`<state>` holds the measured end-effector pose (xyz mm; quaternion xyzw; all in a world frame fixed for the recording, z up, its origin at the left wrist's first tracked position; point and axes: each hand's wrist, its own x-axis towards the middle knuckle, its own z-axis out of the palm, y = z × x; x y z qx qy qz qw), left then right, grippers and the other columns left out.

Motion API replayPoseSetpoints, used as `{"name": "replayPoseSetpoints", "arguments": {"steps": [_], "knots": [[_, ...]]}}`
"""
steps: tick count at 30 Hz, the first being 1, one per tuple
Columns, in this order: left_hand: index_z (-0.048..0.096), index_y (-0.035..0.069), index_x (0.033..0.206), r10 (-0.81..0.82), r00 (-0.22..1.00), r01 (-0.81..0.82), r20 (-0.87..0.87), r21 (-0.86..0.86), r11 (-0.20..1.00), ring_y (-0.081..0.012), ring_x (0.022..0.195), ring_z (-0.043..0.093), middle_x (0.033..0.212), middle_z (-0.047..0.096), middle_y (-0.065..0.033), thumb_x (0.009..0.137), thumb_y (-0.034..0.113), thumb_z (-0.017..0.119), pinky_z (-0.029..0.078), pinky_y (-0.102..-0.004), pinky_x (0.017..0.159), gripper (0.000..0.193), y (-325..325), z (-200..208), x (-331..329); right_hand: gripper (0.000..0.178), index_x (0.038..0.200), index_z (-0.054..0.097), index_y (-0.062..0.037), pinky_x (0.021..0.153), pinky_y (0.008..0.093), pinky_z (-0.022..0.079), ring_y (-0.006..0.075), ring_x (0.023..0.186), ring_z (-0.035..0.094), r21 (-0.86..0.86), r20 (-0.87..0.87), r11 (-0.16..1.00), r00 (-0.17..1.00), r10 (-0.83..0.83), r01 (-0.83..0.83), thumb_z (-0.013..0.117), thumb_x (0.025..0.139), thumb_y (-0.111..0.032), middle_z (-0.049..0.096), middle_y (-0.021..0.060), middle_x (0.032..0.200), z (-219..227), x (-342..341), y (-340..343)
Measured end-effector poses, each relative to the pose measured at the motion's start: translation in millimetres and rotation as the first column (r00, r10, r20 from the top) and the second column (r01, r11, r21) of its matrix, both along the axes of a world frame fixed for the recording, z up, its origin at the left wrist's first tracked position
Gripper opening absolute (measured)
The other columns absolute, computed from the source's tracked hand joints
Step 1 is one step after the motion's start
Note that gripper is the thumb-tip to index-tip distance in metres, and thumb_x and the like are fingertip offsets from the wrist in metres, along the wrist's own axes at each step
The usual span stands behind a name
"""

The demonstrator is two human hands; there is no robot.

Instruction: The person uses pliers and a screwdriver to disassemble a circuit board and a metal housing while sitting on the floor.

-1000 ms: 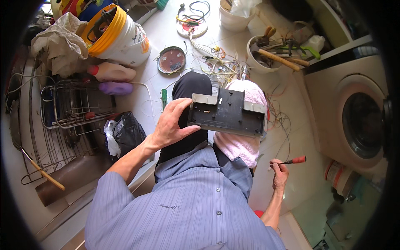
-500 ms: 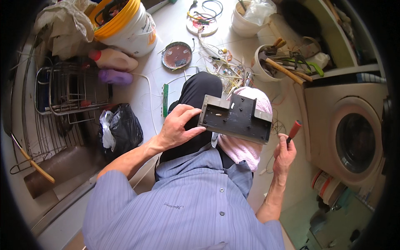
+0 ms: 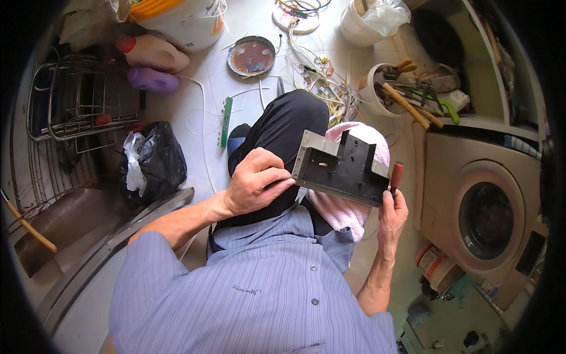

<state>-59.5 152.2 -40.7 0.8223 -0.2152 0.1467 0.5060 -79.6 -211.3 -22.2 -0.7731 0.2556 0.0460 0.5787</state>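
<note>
A flat black plastic housing [image 3: 348, 171] with raised corner walls and a grey edge rests over my knees. My left hand [image 3: 256, 182] pinches its left edge between thumb and fingers. In my right hand [image 3: 392, 212] is a screwdriver with a red handle [image 3: 397, 176], held upright beside the housing's right end; whether the fingers also touch the housing I cannot tell. Under the housing a pink towel [image 3: 339, 213] covers my right knee. The screwdriver's tip is hidden.
Tangled wires and small parts [image 3: 330, 88] lie on the floor beyond my knees, near a round metal pan [image 3: 252, 56] and a green circuit board [image 3: 224, 122]. A tool bucket [image 3: 370, 94] and a washing machine [image 3: 439, 183] stand right. A black plastic bag [image 3: 162, 159] sits left.
My right hand has moved left with the screwdriver, up to the housing's right end. The housing has shifted slightly right in the picture, and the whole view has turned a little.
</note>
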Motion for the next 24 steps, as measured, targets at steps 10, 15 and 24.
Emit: {"name": "replayPoseSetpoints", "arguments": {"steps": [10,15,24], "knots": [[0.072,0.003,0.092,-0.013,0.997,0.011,-0.082,-0.027,1.000,-0.0242,0.085,0.062,0.093,0.066,-0.0085,0.073,0.006,0.089,0.051,-0.0347,0.074,0.025,9,-2,0,0.016,0.109,0.067,-0.0020,0.051,0.0196,0.028,-0.0008,0.059,0.038,0.055,-0.081,0.998,0.997,0.007,-0.003,0.064,0.103,-0.016,0.050,-0.0099,0.075,7,10,6],[0.071,0.002,0.102,-0.063,0.993,0.065,-0.096,0.014,0.998,-0.0258,0.091,0.062,0.101,0.066,-0.0100,0.075,0.008,0.090,0.053,-0.0352,0.078,0.034,10,-5,3,0.016,0.110,0.067,-0.0024,0.048,0.0198,0.026,-0.0012,0.056,0.037,0.045,-0.076,0.999,0.997,-0.016,0.019,0.065,0.102,-0.017,0.050,-0.0103,0.073,6,13,9],[0.063,0.004,0.125,-0.109,0.992,0.084,0.069,0.298,0.951,-0.0374,0.127,0.055,0.136,0.057,-0.0166,0.067,0.020,0.093,0.045,-0.0488,0.105,0.067,-8,18,16,0.017,0.109,0.068,-0.0028,0.052,0.0191,0.027,-0.0019,0.061,0.038,0.142,-0.046,0.989,0.999,-0.029,0.035,0.069,0.100,-0.017,0.051,-0.0121,0.075,6,12,9]]}}
